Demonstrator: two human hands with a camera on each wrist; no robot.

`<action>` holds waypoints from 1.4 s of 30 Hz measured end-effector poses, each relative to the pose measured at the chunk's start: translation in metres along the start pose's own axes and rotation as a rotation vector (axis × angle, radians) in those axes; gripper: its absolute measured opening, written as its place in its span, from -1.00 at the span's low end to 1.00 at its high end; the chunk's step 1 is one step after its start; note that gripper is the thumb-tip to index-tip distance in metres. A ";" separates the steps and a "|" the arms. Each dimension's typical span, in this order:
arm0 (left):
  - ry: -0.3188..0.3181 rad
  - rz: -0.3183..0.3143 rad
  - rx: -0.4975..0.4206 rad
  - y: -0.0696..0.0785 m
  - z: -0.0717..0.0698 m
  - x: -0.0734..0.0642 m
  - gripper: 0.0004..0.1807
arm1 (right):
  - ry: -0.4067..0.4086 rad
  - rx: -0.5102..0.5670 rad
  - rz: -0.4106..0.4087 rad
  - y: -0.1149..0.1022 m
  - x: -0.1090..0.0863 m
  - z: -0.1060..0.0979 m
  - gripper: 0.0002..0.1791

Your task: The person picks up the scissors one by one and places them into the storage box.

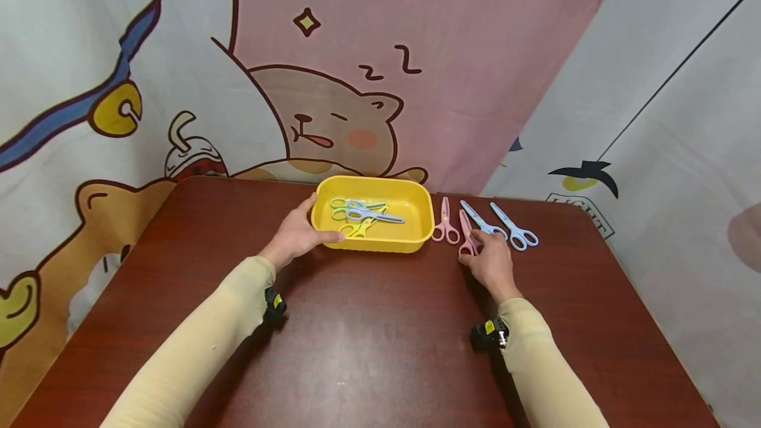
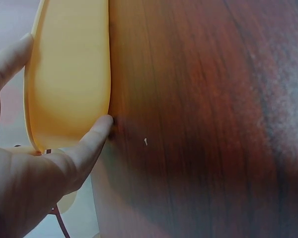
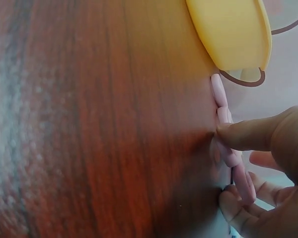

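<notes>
Picking up the second pink scissors (image 1: 466, 224) right of the yellow tray (image 1: 380, 245) appears underway. Left hand (image 1: 295, 233), spread wide, holds the tray; right hand (image 1: 492, 257) pinches the scissors' handles. A lift seems required next.

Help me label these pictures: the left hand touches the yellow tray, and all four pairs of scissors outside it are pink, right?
Not all pink: the head view shows two pairs of pink scissors and two pairs of light blue scissors outside the yellow tray. The left hand does touch it.
</notes>
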State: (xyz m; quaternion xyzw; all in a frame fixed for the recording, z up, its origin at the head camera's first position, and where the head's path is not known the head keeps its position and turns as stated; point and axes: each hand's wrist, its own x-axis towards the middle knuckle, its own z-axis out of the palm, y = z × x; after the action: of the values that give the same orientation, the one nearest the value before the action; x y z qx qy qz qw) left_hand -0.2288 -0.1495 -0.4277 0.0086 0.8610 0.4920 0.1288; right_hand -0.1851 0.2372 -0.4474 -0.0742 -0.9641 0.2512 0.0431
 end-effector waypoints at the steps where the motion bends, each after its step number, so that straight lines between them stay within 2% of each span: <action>1: -0.002 -0.001 -0.001 0.000 0.000 0.000 0.33 | 0.007 0.007 -0.006 0.000 0.000 0.000 -0.30; 14: 0.007 0.009 -0.010 0.002 0.001 0.000 0.33 | 0.109 0.084 -0.065 0.004 0.004 -0.001 -0.36; 21: 0.010 0.008 -0.018 0.004 0.001 -0.002 0.33 | 0.098 0.080 -0.033 0.003 0.003 -0.005 -0.38; 34: 0.008 0.011 -0.022 0.000 0.001 -0.001 0.34 | 0.109 0.072 -0.060 0.004 0.003 -0.011 -0.48; 42: 0.011 0.005 -0.029 0.000 0.002 -0.001 0.33 | 0.098 0.132 -0.042 0.003 0.003 -0.016 -0.48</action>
State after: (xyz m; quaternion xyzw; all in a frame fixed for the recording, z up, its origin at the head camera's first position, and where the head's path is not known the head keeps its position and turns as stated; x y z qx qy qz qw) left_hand -0.2277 -0.1479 -0.4280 0.0060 0.8545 0.5046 0.1229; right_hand -0.1859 0.2480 -0.4353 -0.0634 -0.9435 0.3095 0.1002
